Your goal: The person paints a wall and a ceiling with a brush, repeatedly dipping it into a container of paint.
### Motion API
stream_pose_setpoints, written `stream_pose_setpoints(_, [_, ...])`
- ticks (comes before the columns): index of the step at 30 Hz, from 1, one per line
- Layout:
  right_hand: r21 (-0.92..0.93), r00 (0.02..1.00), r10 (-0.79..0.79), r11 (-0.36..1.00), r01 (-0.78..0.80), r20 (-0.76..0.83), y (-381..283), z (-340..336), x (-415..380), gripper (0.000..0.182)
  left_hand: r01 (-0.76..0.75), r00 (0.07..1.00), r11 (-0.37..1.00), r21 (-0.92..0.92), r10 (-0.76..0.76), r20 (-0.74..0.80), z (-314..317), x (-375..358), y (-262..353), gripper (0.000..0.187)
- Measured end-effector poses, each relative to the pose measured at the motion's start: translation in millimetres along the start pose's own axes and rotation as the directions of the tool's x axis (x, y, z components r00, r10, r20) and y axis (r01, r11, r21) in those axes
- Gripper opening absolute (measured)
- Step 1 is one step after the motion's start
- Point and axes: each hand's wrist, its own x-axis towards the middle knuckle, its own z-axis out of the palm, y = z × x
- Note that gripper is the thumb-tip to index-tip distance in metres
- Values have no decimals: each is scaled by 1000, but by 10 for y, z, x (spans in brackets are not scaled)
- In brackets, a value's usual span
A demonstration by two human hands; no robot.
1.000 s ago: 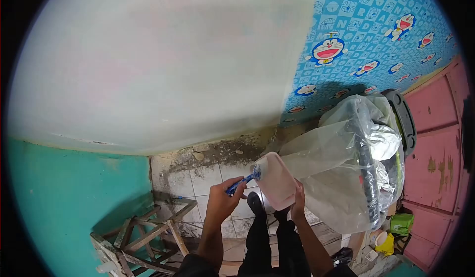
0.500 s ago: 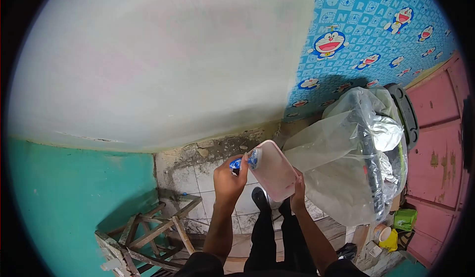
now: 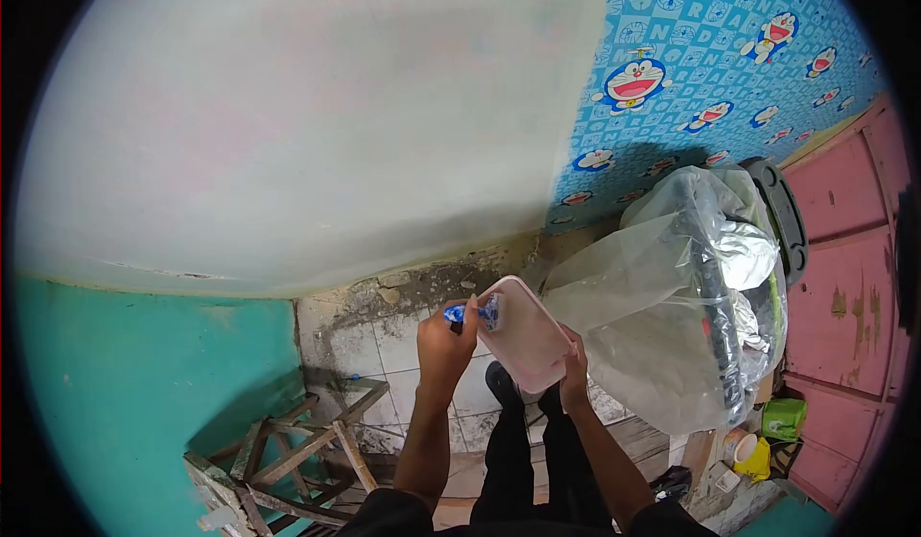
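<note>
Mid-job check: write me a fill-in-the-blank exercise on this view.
The left hand holds a brush with a mainly ____ handle. The right hand holds a tray coloured ____. The frame at lower left is made of ____. Clear ____ covers the bundle near the cartoon wallpaper.
Missing: blue; pink; wood; plastic

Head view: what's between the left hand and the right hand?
The blue-and-white brush, gripped by the left hand, and the pink tray, held by the right hand. Head view shows both.
</note>
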Motion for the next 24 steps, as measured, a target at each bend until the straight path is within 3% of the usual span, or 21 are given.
stream_pose_setpoints(3, [8, 1000, 24, 1000, -24, -21, -12, -16, -7, 75, 166, 985, 969, -183, -171, -10, -74, -70, -157, 28])
stream_pose_setpoints(4, [30, 999, 17, 999, -16, -28, -5, -29, -7, 70, 260, 966, 925, -276, -253, 61, -155, -105, -182, 30])
stream_pose_setpoints(7, [95, 998, 13, 995, -7, -66, -13, -23, -10, 59, 355, 927, 718, -599, -352, 127, -258, -279, -411, 30])
stream_pose_setpoints(12, [112, 989, 30, 994, -14, -145, -17, -52, -55, 56, 538, 835, 585, -608, -467, 290, -245, -756, -673, 35])
stream_pose_setpoints(15, [134, 985, 51, 991, -29, -166, 26, -88, -88, 57, 553, 833, 640, -534, -408, 374, -211, -926, -733, 33])
stream_pose_setpoints(19, [160, 983, 76, 986, -50, -165, 66, -117, -104, 61, 556, 750, 696, -454, -185, 635, -170, -1043, -940, 37])
stream_pose_setpoints(24, [55, 979, 59, 997, -49, -195, 177, -237, -146, 63, 576, 774, 605, -549, -187, 605, 117, -958, -1243, 29])
